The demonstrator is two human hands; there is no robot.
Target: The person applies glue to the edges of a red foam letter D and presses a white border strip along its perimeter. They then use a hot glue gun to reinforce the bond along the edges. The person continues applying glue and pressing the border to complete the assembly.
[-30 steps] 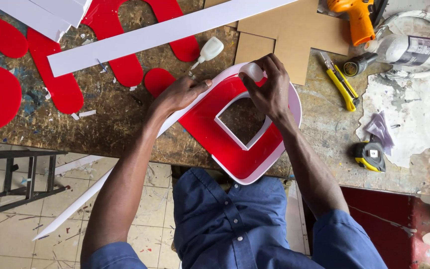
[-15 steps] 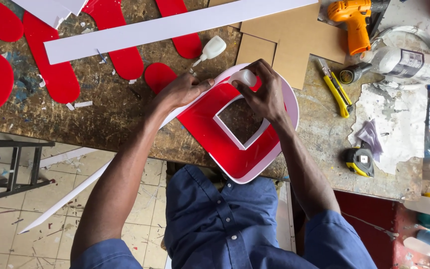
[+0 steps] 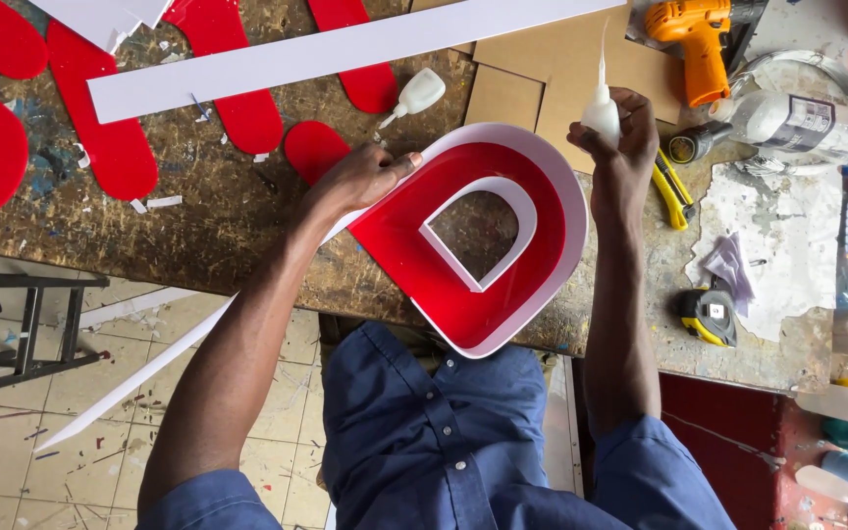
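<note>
A large red letter shape (image 3: 414, 236) with white plastic side walls and a hollow centre lies on the worn wooden workbench (image 3: 218, 196). My left hand (image 3: 360, 180) presses on its upper left edge, where a long white plastic strip (image 3: 149, 368) runs off down past the bench edge. My right hand (image 3: 612, 128) is raised just off the letter's upper right rim and grips a small white glue bottle (image 3: 601, 110) with its thin nozzle pointing up. A second white glue bottle (image 3: 416, 95) lies on the bench above my left hand.
Flat red letter cut-outs (image 3: 110, 128) and a long white strip (image 3: 345, 44) lie at the back. Cardboard pieces (image 3: 552, 69), an orange drill (image 3: 694, 39), a yellow utility knife (image 3: 674, 191), a tape measure (image 3: 709, 314) and a clear bottle (image 3: 807, 123) sit right. A black ladder frame (image 3: 22, 334) stands on the tiled floor at left.
My right hand has left the letter's top edge and lifted to the right, now holding a glue bottle. The left hand stays on the upper left edge.
</note>
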